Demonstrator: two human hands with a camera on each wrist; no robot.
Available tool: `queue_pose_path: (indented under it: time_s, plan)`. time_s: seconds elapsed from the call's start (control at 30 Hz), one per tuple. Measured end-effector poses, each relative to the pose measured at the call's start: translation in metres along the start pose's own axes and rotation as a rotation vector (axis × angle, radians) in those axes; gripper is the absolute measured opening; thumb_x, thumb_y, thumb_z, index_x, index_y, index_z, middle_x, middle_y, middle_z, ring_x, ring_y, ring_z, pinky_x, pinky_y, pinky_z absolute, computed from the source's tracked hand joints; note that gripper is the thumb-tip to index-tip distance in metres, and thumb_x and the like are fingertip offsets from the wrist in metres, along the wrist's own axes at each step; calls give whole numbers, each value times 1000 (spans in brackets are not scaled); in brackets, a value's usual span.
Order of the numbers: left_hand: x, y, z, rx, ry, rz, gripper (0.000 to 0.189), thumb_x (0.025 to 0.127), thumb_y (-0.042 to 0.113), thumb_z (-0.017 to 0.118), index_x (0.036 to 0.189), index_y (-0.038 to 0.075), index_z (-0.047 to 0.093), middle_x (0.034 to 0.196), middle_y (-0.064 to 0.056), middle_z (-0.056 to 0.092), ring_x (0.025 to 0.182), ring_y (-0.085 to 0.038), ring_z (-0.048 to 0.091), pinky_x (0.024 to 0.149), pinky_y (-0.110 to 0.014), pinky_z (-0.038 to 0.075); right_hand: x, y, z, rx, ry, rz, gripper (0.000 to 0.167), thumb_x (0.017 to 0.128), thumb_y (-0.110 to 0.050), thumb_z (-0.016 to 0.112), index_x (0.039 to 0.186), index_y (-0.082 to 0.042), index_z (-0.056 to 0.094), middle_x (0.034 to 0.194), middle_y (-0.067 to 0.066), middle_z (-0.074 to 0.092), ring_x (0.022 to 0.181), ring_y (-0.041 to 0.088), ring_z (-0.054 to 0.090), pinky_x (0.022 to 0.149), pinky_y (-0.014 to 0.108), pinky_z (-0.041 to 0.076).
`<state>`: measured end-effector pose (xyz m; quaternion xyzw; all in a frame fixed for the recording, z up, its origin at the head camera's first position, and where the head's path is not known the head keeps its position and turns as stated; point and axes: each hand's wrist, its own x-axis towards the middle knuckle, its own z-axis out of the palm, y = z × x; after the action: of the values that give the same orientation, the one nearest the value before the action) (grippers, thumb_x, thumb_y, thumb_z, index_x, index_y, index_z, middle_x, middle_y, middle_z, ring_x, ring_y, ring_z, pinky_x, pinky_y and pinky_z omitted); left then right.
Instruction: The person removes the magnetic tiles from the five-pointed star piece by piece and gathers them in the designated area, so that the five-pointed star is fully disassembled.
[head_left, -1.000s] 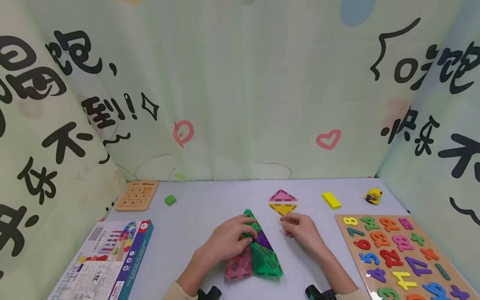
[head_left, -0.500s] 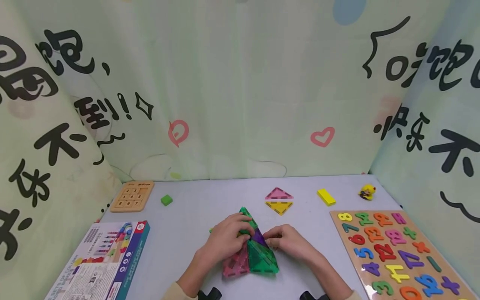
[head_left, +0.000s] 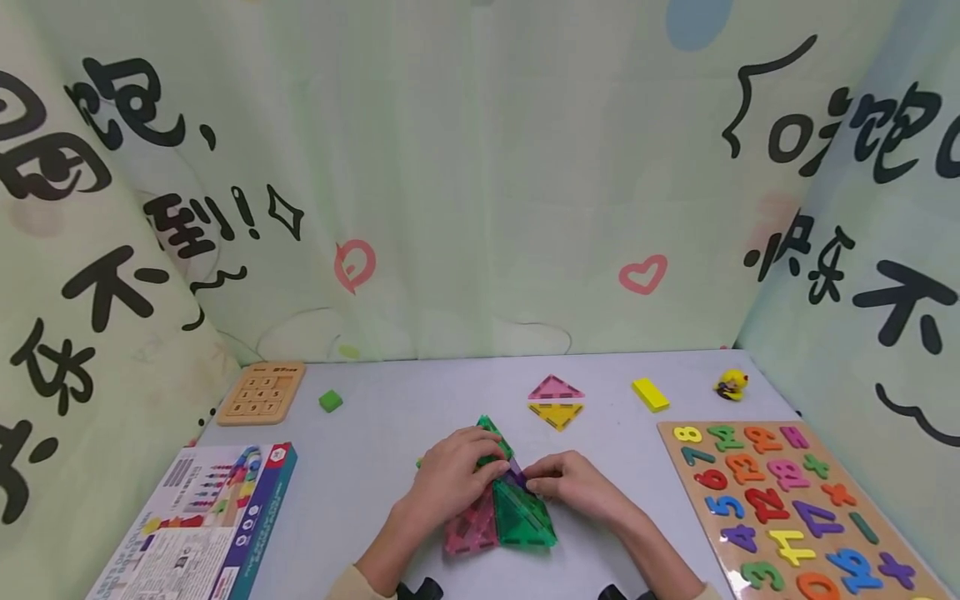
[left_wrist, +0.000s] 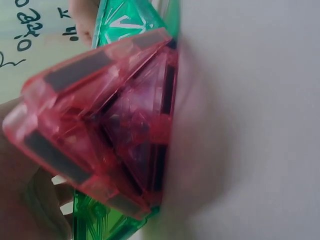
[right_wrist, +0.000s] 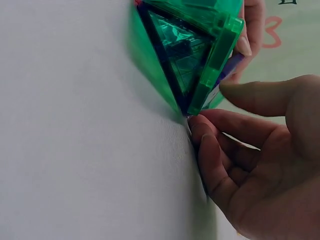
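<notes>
On the table before me is a build of translucent magnetic tiles, with a green part [head_left: 523, 518] and a pink part [head_left: 472, 527]. My left hand [head_left: 452, 477] lies over its left side and grips it, fingers bent over the top. A purple triangular magnetic tile [head_left: 516, 473] stands tilted between both hands. The thumb and fingertips of my right hand [head_left: 573, 485] pinch it at its right corner. In the left wrist view the pink triangular part [left_wrist: 135, 115] fills the middle. The right wrist view shows the green triangular part [right_wrist: 187, 55] just beyond my right fingertips.
Behind the build lie a pink triangle tile [head_left: 556, 387] and a yellow one [head_left: 557, 414]. A green cube [head_left: 330, 401], yellow block [head_left: 650, 395] and small yellow figure [head_left: 731, 385] stand farther back. A number board [head_left: 678, 492] is right; a box [head_left: 202, 517] and wooden board [head_left: 262, 393] are left.
My right hand has come left from near the yellow triangle to the purple tile. That tile has tilted up since half a second ago. My left hand has stayed on the build.
</notes>
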<state>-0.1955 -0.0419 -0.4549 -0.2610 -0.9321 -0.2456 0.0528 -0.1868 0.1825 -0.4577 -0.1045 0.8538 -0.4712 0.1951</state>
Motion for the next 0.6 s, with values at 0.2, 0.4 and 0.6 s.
queue_pose_path:
  time_s: [0.2, 0.4, 0.6]
  plan:
    - [1, 2, 4, 44, 37, -12, 21, 96, 46, 62, 96, 29, 74, 118, 10, 69, 119, -14, 61, 100, -39, 52, 1, -6, 11, -58, 113, -33, 34, 87, -34, 74, 109, -8, 73, 92, 2, 69, 81, 15, 57, 66, 26, 49]
    - [1, 4, 4, 44, 31, -24, 23, 96, 46, 61, 99, 28, 75, 121, 9, 68, 121, -15, 60, 102, -40, 51, 2, -10, 20, -84, 269, -65, 23, 85, -28, 76, 98, -9, 76, 85, 0, 71, 76, 12, 59, 64, 25, 49]
    - [0, 2, 5, 19, -6, -11, 14, 96, 39, 65, 101, 30, 74, 127, 9, 66, 126, -16, 58, 106, -42, 48, 0, -7, 10, -55, 398, 31, 9, 88, -15, 70, 84, -9, 77, 70, -2, 63, 71, 13, 51, 61, 24, 40]
